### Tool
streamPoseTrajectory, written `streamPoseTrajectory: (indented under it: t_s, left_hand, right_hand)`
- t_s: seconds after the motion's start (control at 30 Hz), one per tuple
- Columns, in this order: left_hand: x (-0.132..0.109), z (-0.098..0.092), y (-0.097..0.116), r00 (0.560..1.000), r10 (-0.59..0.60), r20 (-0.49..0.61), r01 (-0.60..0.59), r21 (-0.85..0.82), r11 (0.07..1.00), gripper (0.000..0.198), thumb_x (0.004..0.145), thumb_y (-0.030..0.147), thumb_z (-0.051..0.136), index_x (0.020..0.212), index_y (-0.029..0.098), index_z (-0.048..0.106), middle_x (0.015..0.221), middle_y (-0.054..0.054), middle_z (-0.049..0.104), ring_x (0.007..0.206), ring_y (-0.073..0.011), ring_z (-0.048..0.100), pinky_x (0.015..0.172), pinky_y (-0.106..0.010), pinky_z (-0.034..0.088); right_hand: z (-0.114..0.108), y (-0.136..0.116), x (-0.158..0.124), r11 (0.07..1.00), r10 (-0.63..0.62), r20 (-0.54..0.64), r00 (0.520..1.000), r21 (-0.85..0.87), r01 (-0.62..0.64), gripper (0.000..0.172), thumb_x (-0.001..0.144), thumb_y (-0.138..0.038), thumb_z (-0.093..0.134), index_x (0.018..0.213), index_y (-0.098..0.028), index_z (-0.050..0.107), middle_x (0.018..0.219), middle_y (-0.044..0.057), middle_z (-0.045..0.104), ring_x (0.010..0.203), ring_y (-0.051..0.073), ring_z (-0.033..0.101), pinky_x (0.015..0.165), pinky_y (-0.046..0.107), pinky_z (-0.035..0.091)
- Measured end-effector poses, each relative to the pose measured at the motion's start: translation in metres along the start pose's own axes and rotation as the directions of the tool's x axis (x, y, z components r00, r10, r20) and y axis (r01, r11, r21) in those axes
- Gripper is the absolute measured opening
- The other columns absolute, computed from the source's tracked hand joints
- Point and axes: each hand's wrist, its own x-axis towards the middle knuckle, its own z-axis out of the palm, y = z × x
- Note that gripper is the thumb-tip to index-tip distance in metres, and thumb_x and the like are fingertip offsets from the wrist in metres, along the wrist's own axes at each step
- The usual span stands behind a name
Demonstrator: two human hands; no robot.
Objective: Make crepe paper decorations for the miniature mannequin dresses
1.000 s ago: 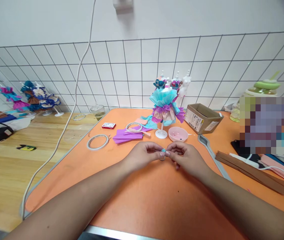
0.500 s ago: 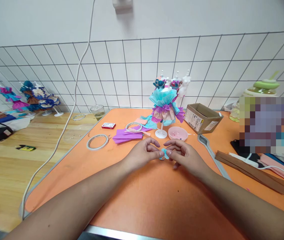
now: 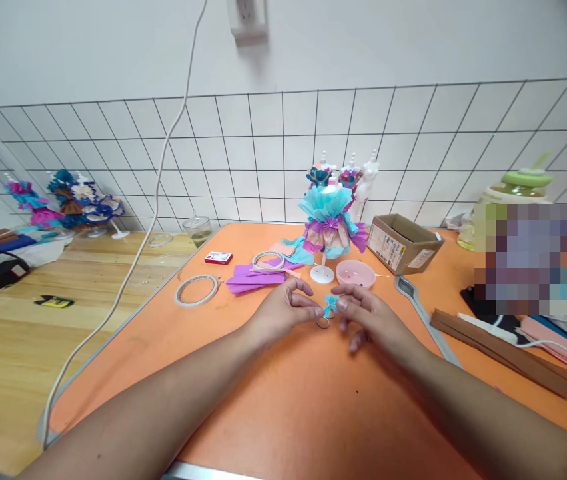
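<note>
Evidently, left hand (image 3: 284,308) and right hand (image 3: 374,317) pinch turquoise paper (image 3: 331,303) in front of the turquoise-ruffled mannequin (image 3: 326,202); tugging might tear it.

And first to the left hand (image 3: 283,310): bare, slim in the fingers, narrowing neatly at the wrist. Running back from there into the left forearm (image 3: 173,400), bare as well, smooth in outline, broadening steadily towards the bottom edge of view, and marked, low down, with one tiny round spot (image 3: 98,457)! Over now to the right hand (image 3: 373,313): bare again, slender-fingered, slight at the wrist. Then widening into the right forearm (image 3: 478,407), just as bare, running out at the lower right.
</note>
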Motion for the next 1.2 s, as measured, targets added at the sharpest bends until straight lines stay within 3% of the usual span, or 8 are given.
streamPoseTrajectory:
  t_s: [0.17,0.37,0.67,0.77,0.87,1.1,1.2]
  left_hand:
    - [0.000,0.003,0.000,0.999,0.021,-0.025,-0.022,-0.018,1.000,0.046,0.065,0.029,0.080,0.089,0.020,0.042,0.074,0.000,0.073,0.074,-0.0166,0.069,0.077,-0.029,0.046]
    - [0.001,0.000,-0.001,0.998,0.055,-0.011,-0.055,0.022,0.998,0.045,0.066,0.028,0.079,0.090,0.020,0.043,0.074,-0.001,0.072,0.074,-0.0166,0.068,0.074,-0.029,0.046]
    - [0.003,-0.005,0.001,0.994,0.101,-0.045,-0.093,0.153,0.984,0.041,0.069,0.037,0.076,0.097,0.017,0.054,0.083,-0.003,0.067,0.081,-0.0172,0.064,0.075,-0.028,0.045]
    - [0.001,-0.002,0.001,0.998,0.059,-0.007,-0.056,0.229,0.972,0.040,0.070,0.045,0.074,0.094,0.015,0.063,0.093,-0.007,0.068,0.089,-0.0201,0.063,0.080,-0.030,0.045]
    - [-0.001,0.000,0.003,1.000,-0.015,0.012,0.010,0.312,0.950,0.035,0.069,0.046,0.073,0.080,0.014,0.067,0.085,-0.006,0.069,0.082,-0.0196,0.062,0.075,-0.029,0.044]
    - [-0.001,0.000,0.002,1.000,0.024,-0.013,-0.019,0.286,0.958,0.036,0.068,0.050,0.073,0.077,0.014,0.068,0.080,-0.005,0.069,0.075,-0.0169,0.060,0.070,-0.026,0.042]
    - [0.000,0.001,-0.001,0.999,0.043,-0.020,-0.033,0.341,0.940,0.039,0.072,0.053,0.069,0.076,0.014,0.067,0.080,-0.005,0.069,0.074,-0.0170,0.060,0.068,-0.026,0.041]
  right_hand:
    - [0.005,0.007,0.001,0.998,0.062,0.065,0.996,-0.021,-0.061,0.035,0.071,-0.048,0.072,0.088,-0.017,0.064,0.080,0.001,0.057,0.063,0.010,0.049,0.040,0.017,0.043]
    - [0.002,0.005,0.003,0.996,0.052,0.055,0.997,-0.071,-0.048,0.031,0.073,-0.046,0.070,0.083,-0.017,0.063,0.073,-0.001,0.053,0.058,0.009,0.044,0.041,0.016,0.040]
    - [-0.006,0.004,0.005,0.952,0.069,0.065,0.995,-0.304,-0.046,0.030,0.076,-0.049,0.064,0.083,-0.019,0.063,0.062,-0.004,0.049,0.050,0.009,0.044,0.043,0.020,0.043]
    - [-0.002,0.003,0.003,0.938,0.074,0.078,0.994,-0.344,-0.043,0.027,0.078,-0.047,0.062,0.082,-0.020,0.062,0.061,-0.005,0.047,0.051,0.009,0.044,0.043,0.020,0.043]
    - [-0.001,0.002,0.001,0.929,0.077,0.091,0.993,-0.367,-0.038,0.026,0.078,-0.046,0.062,0.080,-0.020,0.061,0.061,-0.004,0.045,0.053,0.010,0.045,0.043,0.019,0.043]
    - [0.001,-0.002,-0.001,0.973,0.008,0.082,0.997,-0.228,0.011,0.031,0.079,-0.048,0.061,0.090,-0.019,0.059,0.080,0.001,0.053,0.068,0.013,0.053,0.044,0.020,0.049]
    - [0.003,0.001,0.000,0.978,0.013,0.088,0.996,-0.207,0.005,0.032,0.076,-0.047,0.065,0.087,-0.018,0.060,0.078,0.001,0.053,0.063,0.011,0.050,0.043,0.019,0.049]
